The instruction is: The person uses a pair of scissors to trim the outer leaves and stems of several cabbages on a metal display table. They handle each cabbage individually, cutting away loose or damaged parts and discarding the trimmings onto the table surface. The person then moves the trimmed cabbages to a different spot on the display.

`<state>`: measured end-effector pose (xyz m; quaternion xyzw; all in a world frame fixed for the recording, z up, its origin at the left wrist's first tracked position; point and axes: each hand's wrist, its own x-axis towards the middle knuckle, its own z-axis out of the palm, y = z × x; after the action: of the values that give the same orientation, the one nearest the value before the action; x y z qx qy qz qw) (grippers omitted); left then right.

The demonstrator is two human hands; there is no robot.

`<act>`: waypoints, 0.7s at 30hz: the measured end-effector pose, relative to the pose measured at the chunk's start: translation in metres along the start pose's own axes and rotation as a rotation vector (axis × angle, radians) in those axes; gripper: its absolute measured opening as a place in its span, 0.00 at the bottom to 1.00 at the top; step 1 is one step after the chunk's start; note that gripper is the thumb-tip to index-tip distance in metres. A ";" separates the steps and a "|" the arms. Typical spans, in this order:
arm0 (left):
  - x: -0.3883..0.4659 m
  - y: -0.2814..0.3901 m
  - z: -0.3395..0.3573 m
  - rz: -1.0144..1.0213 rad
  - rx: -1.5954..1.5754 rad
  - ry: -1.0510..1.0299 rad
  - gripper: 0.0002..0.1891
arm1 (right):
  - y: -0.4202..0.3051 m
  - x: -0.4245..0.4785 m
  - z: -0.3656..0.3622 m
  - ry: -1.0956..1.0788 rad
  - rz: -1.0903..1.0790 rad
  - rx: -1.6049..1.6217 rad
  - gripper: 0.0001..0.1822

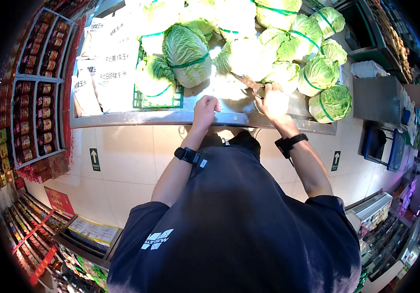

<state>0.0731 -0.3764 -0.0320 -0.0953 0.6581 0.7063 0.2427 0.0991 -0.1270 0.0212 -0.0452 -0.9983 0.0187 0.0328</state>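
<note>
My right hand (274,99) grips a rusty-bladed cutting tool (246,80) that looks like a pair of scissors. Its blade points up and left toward glare-washed napa cabbages. My left hand (206,107) is held above the near metal rim of the display counter (158,118), fingers curled, with nothing plainly visible in them. Beyond that hand, a large napa cabbage (186,47) bound with green tape leans beside a green plastic crate (158,106). Several more taped cabbages are piled to the right, one (330,104) at the counter's near right corner.
White packages (111,73) bearing writing lie on the counter's left. Racks of jars (38,91) stand farther left. A metal cabinet (376,99) and a blue-framed cart (382,144) are at right. Behind me are a shelf of packaged goods (30,227) and a chest cooler (373,208).
</note>
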 end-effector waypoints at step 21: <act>-0.004 -0.004 -0.017 -0.012 -0.008 0.043 0.09 | -0.001 -0.038 -0.008 0.010 0.264 0.114 0.28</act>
<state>0.0753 -0.3939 -0.0355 -0.1151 0.6598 0.7053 0.2324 0.1372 -0.1314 0.0272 -0.1743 -0.9808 0.0792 0.0376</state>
